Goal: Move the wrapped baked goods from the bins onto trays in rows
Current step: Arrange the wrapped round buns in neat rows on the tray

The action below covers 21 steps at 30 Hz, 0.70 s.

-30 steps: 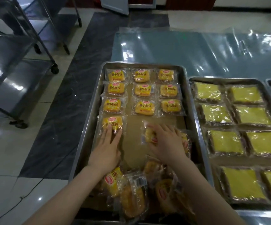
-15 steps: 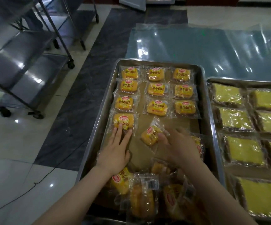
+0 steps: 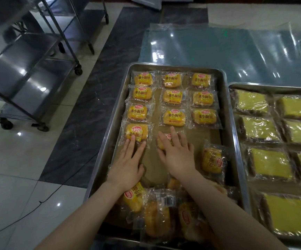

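Note:
A steel tray (image 3: pixel 110 134) on the floor holds several wrapped yellow breads in three columns. My left hand (image 3: pixel 128 165) lies flat, its straight fingertips touching the fourth bread of the left column (image 3: pixel 137 131). My right hand (image 3: pixel 177 154) lies flat on a wrapped bread (image 3: pixel 161 143) in the middle column, just below the third row, and covers most of it. One wrapped bread (image 3: pixel 212 160) lies turned sideways at the right of the tray. A loose heap of wrapped breads (image 3: pixel 156 217) fills the tray's near end, partly under my forearms.
A second steel tray (image 3: pixel 236 85) to the right holds rows of wrapped yellow square cakes (image 3: pixel 265 164). Clear plastic sheet (image 3: pixel 227 51) covers the floor beyond. Wheeled steel racks (image 3: pixel 28 78) stand at the left. A thin cable (image 3: pixel 28 212) runs over the tiles.
My right hand has carried a wrapped bread from the tray's middle up and left, and now presses it flat below the middle column. My left hand has stayed on the left column's fourth bread.

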Each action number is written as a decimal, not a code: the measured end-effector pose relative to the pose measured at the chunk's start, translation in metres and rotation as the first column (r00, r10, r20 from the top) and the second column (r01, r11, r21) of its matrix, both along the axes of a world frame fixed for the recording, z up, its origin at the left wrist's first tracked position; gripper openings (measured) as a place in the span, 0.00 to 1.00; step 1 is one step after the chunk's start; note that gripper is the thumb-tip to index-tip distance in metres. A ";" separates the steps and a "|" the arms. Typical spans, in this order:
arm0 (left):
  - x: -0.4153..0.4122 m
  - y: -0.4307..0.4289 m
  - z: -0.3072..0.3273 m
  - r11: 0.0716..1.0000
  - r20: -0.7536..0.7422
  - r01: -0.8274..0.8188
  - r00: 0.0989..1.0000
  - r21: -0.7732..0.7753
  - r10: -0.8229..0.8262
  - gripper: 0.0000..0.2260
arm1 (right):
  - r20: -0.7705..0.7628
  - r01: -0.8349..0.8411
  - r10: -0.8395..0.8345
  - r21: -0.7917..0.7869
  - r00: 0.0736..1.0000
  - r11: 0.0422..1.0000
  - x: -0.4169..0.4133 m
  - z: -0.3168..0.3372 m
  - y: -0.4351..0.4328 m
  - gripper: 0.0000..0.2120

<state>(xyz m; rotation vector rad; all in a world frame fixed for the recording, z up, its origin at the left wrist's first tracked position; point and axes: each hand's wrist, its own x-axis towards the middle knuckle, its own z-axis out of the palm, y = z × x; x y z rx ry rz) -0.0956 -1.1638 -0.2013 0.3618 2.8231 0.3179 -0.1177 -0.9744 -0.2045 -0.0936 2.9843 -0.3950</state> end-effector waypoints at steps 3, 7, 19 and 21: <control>0.000 0.001 0.001 1.000 -0.003 -0.014 1.000 0.016 0.014 0.35 | 0.047 0.141 -0.138 -0.071 0.989 0.988 -0.003 -0.005 -0.010 0.27; -0.001 0.000 0.008 0.996 0.027 -0.037 0.999 0.084 0.035 0.36 | 0.084 0.098 -0.089 -0.121 0.993 0.988 -0.003 -0.003 -0.016 0.33; -0.004 0.009 0.057 0.933 -0.064 -0.051 0.995 0.357 0.079 0.25 | -0.093 0.263 -0.312 -0.344 0.946 0.901 0.048 0.057 0.073 0.11; 0.002 0.010 0.063 0.899 -0.033 -0.081 0.994 0.431 0.106 0.26 | -0.127 0.305 -0.342 -0.242 0.931 0.921 0.064 0.063 0.091 0.08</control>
